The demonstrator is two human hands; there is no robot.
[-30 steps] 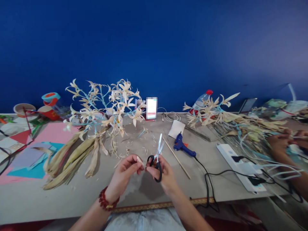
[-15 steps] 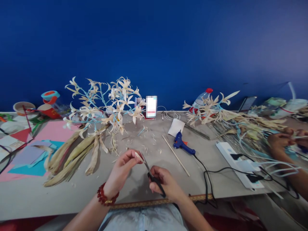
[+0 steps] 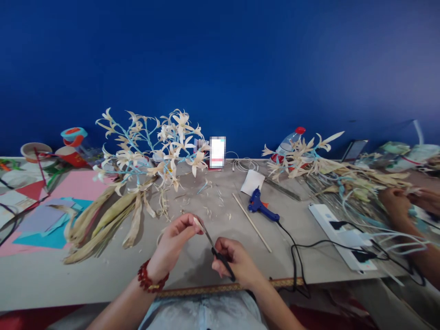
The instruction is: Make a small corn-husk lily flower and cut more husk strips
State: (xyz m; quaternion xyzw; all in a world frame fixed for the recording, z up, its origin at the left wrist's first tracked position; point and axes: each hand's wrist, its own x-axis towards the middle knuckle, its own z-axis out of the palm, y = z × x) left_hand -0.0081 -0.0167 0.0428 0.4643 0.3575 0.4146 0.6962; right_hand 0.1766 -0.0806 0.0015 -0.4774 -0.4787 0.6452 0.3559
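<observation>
My left hand [image 3: 174, 244], with a red bead bracelet on the wrist, pinches a small pale strip of dried husk [image 3: 198, 223] above the grey table [image 3: 192, 270]. My right hand [image 3: 236, 262] grips black-handled scissors [image 3: 216, 252], whose blades point up and left and meet the strip at its tip. Both hands hover close together near the table's front edge.
A spray of pale husk flowers on blue stems [image 3: 154, 146] and dried husks [image 3: 110, 217] lie to the left, by coloured paper sheets [image 3: 51, 215]. A blue glue gun [image 3: 260, 207], a wooden stick [image 3: 251, 222] and a white power strip [image 3: 343, 238] lie right. Another person's hands [image 3: 409, 201] work far right.
The scissors swung from pointing upward to slanting left, with the blades now against the strip in my left hand. My right hand dropped lower and nearer the table's edge.
</observation>
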